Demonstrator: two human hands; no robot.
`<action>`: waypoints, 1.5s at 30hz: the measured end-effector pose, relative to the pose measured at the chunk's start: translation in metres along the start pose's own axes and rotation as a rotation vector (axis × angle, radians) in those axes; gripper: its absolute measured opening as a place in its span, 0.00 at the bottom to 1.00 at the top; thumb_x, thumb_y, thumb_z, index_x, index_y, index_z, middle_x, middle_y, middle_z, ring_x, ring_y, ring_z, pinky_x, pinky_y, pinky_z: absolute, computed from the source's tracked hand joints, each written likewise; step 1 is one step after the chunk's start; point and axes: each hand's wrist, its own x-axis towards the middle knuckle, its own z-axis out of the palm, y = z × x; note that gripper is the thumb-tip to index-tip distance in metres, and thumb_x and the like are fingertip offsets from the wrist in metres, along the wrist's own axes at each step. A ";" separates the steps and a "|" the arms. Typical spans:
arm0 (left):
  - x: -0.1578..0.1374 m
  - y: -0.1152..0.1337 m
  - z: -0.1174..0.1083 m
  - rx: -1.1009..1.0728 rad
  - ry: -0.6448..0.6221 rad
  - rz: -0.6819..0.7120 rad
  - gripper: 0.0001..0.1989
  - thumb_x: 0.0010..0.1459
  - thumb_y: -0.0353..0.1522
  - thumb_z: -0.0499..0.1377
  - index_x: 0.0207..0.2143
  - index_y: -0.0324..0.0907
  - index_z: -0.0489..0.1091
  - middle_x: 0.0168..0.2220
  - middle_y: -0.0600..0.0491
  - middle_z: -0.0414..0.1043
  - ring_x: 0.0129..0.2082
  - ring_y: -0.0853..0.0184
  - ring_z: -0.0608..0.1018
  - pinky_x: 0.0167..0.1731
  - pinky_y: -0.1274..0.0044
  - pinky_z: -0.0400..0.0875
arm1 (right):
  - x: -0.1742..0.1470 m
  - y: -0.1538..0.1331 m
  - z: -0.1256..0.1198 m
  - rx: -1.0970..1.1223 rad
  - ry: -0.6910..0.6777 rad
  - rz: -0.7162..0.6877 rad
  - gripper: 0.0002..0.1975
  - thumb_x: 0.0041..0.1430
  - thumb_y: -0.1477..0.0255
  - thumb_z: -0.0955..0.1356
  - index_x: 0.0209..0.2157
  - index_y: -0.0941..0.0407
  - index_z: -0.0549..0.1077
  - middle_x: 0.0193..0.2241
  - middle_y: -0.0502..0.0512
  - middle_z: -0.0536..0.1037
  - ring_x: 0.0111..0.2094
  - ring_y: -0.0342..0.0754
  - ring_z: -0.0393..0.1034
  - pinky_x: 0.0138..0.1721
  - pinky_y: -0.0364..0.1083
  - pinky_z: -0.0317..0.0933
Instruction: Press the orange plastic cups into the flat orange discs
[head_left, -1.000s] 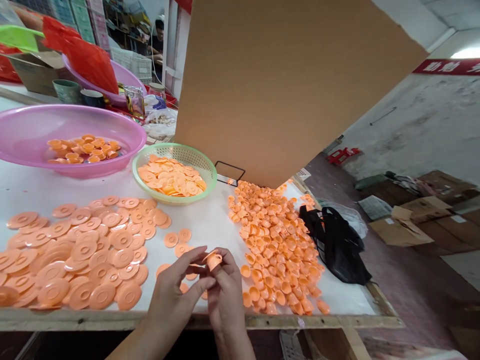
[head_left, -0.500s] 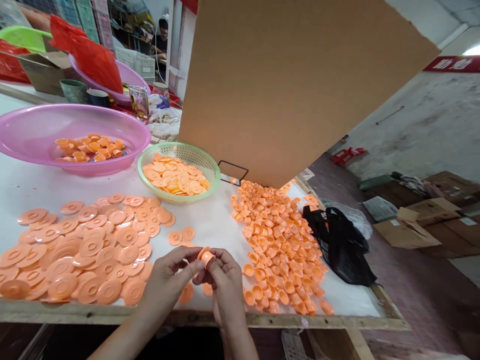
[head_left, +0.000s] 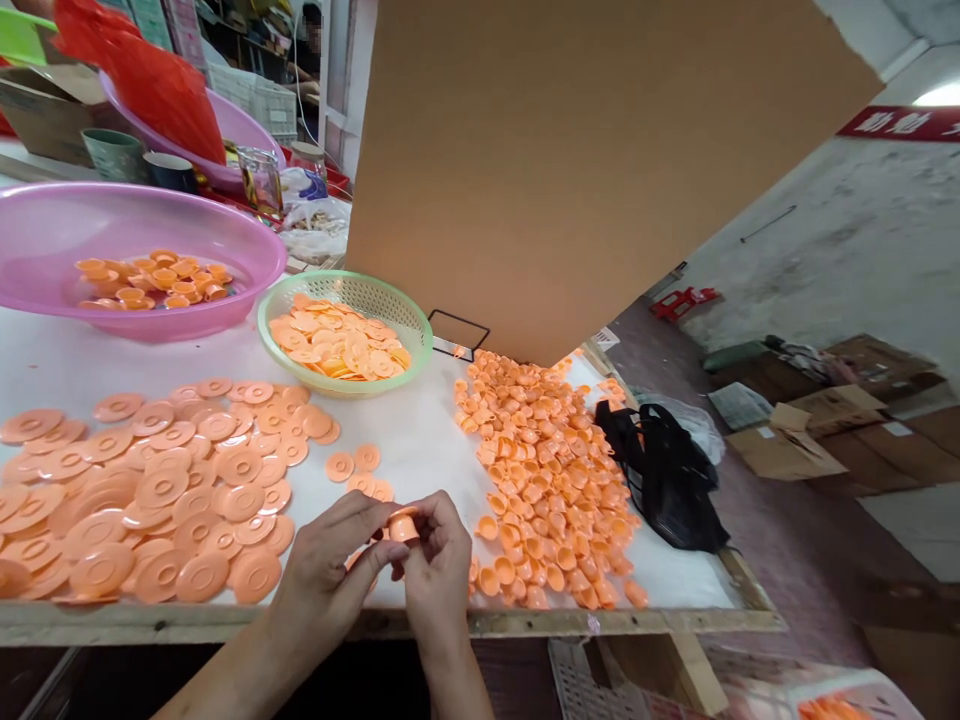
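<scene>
Pinching orange cup (head_left: 403, 530) over near side of table (head_left: 435, 435), in nearly closed thumbs & fingers (head_left: 373, 514) of left hand (head_left: 326, 550) and right hand (head_left: 440, 560), prob. to steady so small a pc. Flanked by loose saucers (head_left: 163, 487) to L, cup heap (head_left: 551, 480) to R, prob. for quick reach; farther back, by green basket (head_left: 345, 388) of discs (head_left: 337, 340), prob. to stop scatter, & pink basin (head_left: 150, 215).

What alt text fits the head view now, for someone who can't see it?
Two bare hands hold a small orange cup-like piece over the near edge of a white table. Flat orange discs spread out to the left and orange cups heap to the right; beyond the discs sit a pink basin and a green basket, both holding orange pieces.
</scene>
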 end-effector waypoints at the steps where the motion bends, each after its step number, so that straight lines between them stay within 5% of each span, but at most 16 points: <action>1: -0.001 0.002 -0.001 0.009 -0.005 0.022 0.08 0.59 0.32 0.58 0.37 0.46 0.78 0.33 0.50 0.76 0.33 0.65 0.75 0.33 0.78 0.69 | -0.001 -0.001 0.000 0.012 -0.009 -0.005 0.01 0.52 0.74 0.66 0.30 0.55 0.68 0.24 0.49 0.73 0.23 0.42 0.66 0.22 0.40 0.62; 6: 0.002 0.010 -0.003 0.004 -0.002 -0.052 0.08 0.59 0.34 0.58 0.33 0.43 0.78 0.31 0.50 0.75 0.33 0.65 0.75 0.35 0.77 0.68 | 0.005 -0.004 0.002 0.106 -0.078 0.031 0.05 0.51 0.69 0.70 0.29 0.56 0.72 0.22 0.49 0.72 0.20 0.42 0.64 0.18 0.39 0.59; 9: 0.018 0.004 -0.025 -0.054 0.193 -0.208 0.09 0.56 0.37 0.62 0.32 0.42 0.78 0.27 0.52 0.74 0.30 0.67 0.74 0.33 0.77 0.68 | 0.016 -0.003 0.006 0.173 -0.154 0.144 0.16 0.51 0.61 0.73 0.39 0.56 0.76 0.30 0.56 0.77 0.21 0.45 0.68 0.18 0.42 0.62; 13: 0.041 0.007 -0.080 -0.485 0.464 -0.333 0.15 0.55 0.39 0.63 0.43 0.42 0.77 0.35 0.52 0.77 0.33 0.69 0.75 0.36 0.78 0.70 | 0.018 -0.003 0.003 0.213 -0.077 0.174 0.26 0.47 0.57 0.75 0.46 0.54 0.76 0.35 0.60 0.78 0.23 0.48 0.71 0.17 0.44 0.62; 18: 0.046 0.014 -0.113 -0.935 0.371 -0.480 0.11 0.57 0.36 0.63 0.34 0.36 0.76 0.33 0.47 0.76 0.33 0.69 0.77 0.35 0.79 0.74 | 0.012 0.010 -0.004 0.143 -0.078 0.238 0.24 0.43 0.52 0.75 0.34 0.57 0.80 0.23 0.56 0.76 0.20 0.46 0.67 0.16 0.42 0.60; 24: 0.030 0.013 -0.094 -1.081 0.341 -0.640 0.09 0.58 0.30 0.62 0.41 0.37 0.76 0.37 0.45 0.75 0.34 0.70 0.77 0.35 0.80 0.75 | 0.007 0.008 -0.001 0.086 -0.100 0.276 0.23 0.43 0.52 0.74 0.31 0.59 0.79 0.21 0.53 0.74 0.20 0.44 0.66 0.18 0.41 0.61; 31: 0.007 0.006 -0.063 -0.603 0.167 -0.533 0.15 0.50 0.33 0.68 0.42 0.43 0.77 0.41 0.50 0.76 0.39 0.68 0.76 0.41 0.81 0.73 | 0.003 -0.029 0.007 0.134 -0.135 -0.018 0.21 0.52 0.64 0.72 0.49 0.52 0.74 0.42 0.57 0.75 0.37 0.49 0.71 0.28 0.43 0.68; 38: -0.010 0.012 -0.048 -0.447 -0.053 -0.436 0.14 0.54 0.36 0.65 0.45 0.45 0.75 0.49 0.49 0.75 0.50 0.58 0.75 0.50 0.71 0.72 | -0.013 -0.045 0.006 -0.040 -0.108 -0.267 0.13 0.57 0.74 0.70 0.44 0.50 0.75 0.37 0.51 0.76 0.36 0.45 0.70 0.38 0.43 0.66; 45: -0.015 0.029 -0.035 -0.265 -0.061 -0.260 0.10 0.58 0.36 0.61 0.42 0.47 0.75 0.41 0.51 0.76 0.43 0.61 0.78 0.44 0.75 0.74 | -0.026 -0.043 -0.004 0.027 -0.123 -0.203 0.06 0.57 0.73 0.70 0.38 0.52 0.75 0.33 0.50 0.76 0.35 0.45 0.71 0.38 0.43 0.65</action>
